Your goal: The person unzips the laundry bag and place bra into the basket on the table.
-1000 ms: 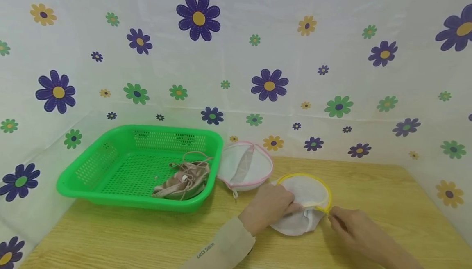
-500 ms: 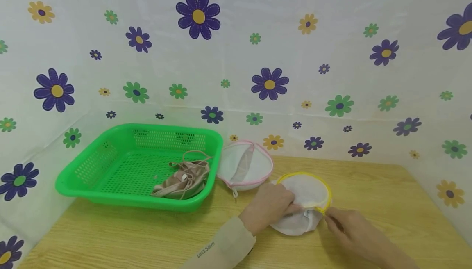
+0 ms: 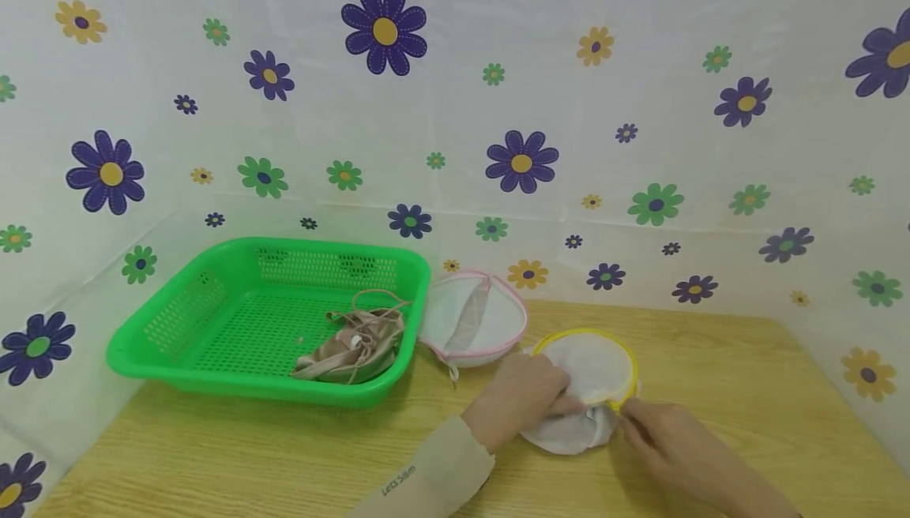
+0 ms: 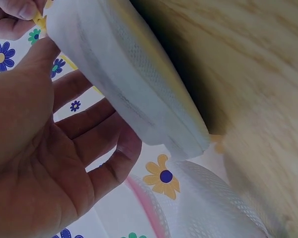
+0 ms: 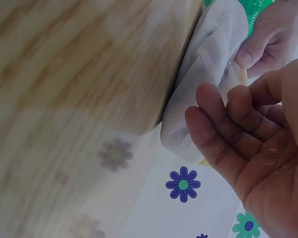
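A white mesh laundry bag (image 3: 593, 364) with a yellow zip edge lies on the table at the right of the head view. My left hand (image 3: 517, 398) holds it by the left and near part of that edge, thumb toward the zip. In the left wrist view, the fingers (image 4: 109, 144) of this hand curl behind the bag's fabric. My right hand (image 3: 671, 439) pinches at the bag's front right corner, where the yellow zip runs. Its fingertips hide the zip pull. The bag's lower side bulges, creased, below the zip in the right wrist view.
A second mesh laundry bag (image 3: 444, 309), with pink edging, lies behind my left hand. It sits against a green plastic basket (image 3: 235, 388), which holds a crumpled beige satin garment (image 3: 380, 336). A flower-print sheet (image 3: 455, 91) hangs behind the wooden table (image 3: 284, 455).
My right hand has moved a little to the left along the yellow zip edge, closer to my left hand. My left hand keeps its place on the bag.
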Available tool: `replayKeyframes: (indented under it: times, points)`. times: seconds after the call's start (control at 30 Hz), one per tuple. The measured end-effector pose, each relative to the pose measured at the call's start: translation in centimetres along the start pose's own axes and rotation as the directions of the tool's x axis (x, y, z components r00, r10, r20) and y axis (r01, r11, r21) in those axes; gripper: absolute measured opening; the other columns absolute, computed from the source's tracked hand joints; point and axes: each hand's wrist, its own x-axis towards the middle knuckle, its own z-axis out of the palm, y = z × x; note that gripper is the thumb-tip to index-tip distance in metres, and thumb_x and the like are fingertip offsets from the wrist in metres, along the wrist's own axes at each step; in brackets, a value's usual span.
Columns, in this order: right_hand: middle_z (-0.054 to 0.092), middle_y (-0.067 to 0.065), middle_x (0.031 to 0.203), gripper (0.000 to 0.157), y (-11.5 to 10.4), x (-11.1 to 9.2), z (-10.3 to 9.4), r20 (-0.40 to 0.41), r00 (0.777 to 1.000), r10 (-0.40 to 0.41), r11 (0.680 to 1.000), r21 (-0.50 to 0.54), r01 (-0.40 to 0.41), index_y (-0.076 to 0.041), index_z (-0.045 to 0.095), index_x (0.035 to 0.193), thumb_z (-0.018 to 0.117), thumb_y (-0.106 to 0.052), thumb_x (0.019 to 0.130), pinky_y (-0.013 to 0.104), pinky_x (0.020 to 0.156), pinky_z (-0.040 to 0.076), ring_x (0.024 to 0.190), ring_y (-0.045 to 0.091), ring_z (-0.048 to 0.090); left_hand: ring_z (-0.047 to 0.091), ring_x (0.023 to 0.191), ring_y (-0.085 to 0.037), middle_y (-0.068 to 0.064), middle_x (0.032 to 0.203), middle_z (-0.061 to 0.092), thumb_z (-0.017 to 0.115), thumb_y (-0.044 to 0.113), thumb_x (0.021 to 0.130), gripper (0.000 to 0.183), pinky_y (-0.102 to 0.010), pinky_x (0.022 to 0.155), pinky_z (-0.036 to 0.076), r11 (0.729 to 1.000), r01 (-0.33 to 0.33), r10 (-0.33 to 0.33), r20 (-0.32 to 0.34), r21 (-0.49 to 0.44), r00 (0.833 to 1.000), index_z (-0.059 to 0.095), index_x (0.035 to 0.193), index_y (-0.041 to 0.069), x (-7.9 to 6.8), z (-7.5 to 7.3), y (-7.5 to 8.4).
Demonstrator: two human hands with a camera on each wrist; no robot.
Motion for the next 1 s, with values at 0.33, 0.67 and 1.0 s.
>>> replayKeyframes:
  times: [0.33, 0.67, 1.0]
  points:
    - [0.039, -0.020, 0.065, 0.024, -0.3, 0.6, -0.1, 0.133, 0.985, 0.106, 0.994, -0.018, -0.105, -0.021, 0.055, 0.080, 0.064, -0.004, 0.095, 0.017, 0.052, 0.036, 0.059, -0.008, 0.034, 0.051, 0.057, -0.007, 0.007, 0.067, 0.062, 0.061, 0.057, 0.095, 0.044, -0.022, 0.055, 0.045, 0.999, -0.004, 0.006, 0.031, -0.033, 0.999, 0.065, 0.071, 0.020, 0.1, -0.2, -0.1]
    - [0.046, -0.018, 0.061, 0.020, 1.1, 0.3, -1.6, 0.033, 0.955, 0.295, 0.955, -0.035, -0.294, -0.018, 0.064, 0.081, 0.062, -0.014, 0.100, 0.019, 0.050, 0.037, 0.054, -0.006, 0.035, 0.054, 0.073, -0.004, 0.009, 0.090, 0.069, 0.074, 0.033, 0.091, 0.010, -0.020, 0.069, 0.047, 0.978, -0.113, 0.134, 0.113, -0.177, 0.984, 0.074, 0.100, 0.030, -0.1, -0.7, -0.1]
    - [0.070, -0.009, 0.079, 0.011, 0.7, 0.2, -2.8, -0.117, 0.900, 0.419, 0.907, 0.022, -0.420, -0.008, 0.074, 0.101, 0.067, -0.016, 0.098, 0.019, 0.057, 0.047, 0.067, -0.004, 0.054, 0.066, 0.104, -0.010, 0.007, 0.120, 0.070, 0.078, 0.020, 0.090, 0.013, -0.020, 0.094, 0.051, 0.954, -0.213, 0.214, -0.021, -0.211, 0.977, 0.079, 0.100, 0.026, -0.5, -0.9, -1.3]
